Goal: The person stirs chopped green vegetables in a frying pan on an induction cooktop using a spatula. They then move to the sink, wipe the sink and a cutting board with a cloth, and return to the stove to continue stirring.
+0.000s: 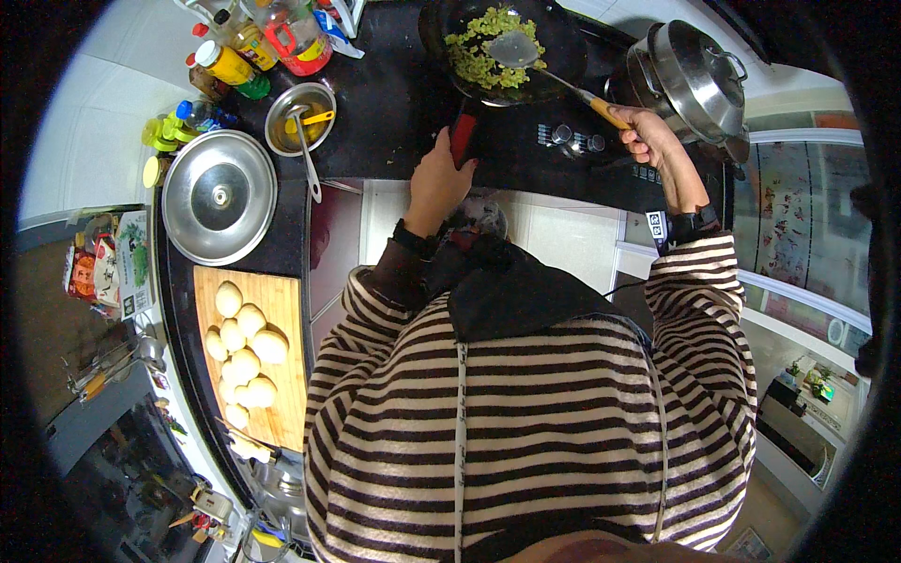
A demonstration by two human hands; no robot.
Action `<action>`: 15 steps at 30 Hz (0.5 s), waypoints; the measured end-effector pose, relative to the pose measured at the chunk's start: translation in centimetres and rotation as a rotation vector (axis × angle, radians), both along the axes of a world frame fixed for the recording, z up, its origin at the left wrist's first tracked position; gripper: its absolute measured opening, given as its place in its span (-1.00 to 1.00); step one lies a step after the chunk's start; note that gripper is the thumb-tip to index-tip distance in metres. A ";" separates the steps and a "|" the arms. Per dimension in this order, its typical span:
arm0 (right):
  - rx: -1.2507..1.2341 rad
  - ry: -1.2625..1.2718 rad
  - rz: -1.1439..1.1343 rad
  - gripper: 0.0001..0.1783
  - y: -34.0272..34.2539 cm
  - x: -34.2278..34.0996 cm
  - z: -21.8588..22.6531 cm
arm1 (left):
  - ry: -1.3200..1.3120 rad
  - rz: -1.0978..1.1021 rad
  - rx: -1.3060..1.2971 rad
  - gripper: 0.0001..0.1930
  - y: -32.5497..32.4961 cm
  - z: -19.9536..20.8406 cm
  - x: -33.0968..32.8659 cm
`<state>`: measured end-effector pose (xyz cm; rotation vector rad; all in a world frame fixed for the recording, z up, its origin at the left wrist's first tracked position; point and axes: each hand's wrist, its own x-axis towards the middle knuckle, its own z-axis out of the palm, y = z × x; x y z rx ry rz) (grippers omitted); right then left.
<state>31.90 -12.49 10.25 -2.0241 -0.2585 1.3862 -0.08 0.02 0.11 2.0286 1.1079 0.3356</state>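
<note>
One wok (570, 62) stands far back on the table (375, 113), its one red handle (463, 137) pointing toward the person, the left hand (437, 188) clamped around it. One spatula (584, 96), clamped in the right hand (654, 141), slants lengthwise far-left into the wok.

Countable items: two hands, one left (439, 185) and one right (654, 141); one wok (570, 58); one spatula (513, 49); two stove knobs (561, 134); one steel bowl (280, 113); two spoons, one yellow (317, 118) and one steel (310, 167); one large round lid (221, 233); one cutting board (287, 413). Pale, rounded food pieces (271, 347) number about ten; overlap prevents an exact count. Bottles (246, 52), several, partly hidden.
</note>
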 end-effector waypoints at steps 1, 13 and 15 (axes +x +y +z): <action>0.004 0.009 0.000 -0.68 0.0 0.1 0.0 | -0.007 -0.004 0.003 -0.27 0.0 -0.1 0.0; 0.186 0.451 -0.236 -0.79 -1.9 1.8 0.1 | -0.019 -0.009 -0.029 -0.26 0.2 -0.3 0.0; 0.185 0.390 -0.228 -0.78 -2.0 1.5 -0.1 | -0.016 -0.005 -0.024 -0.26 0.1 -0.3 0.0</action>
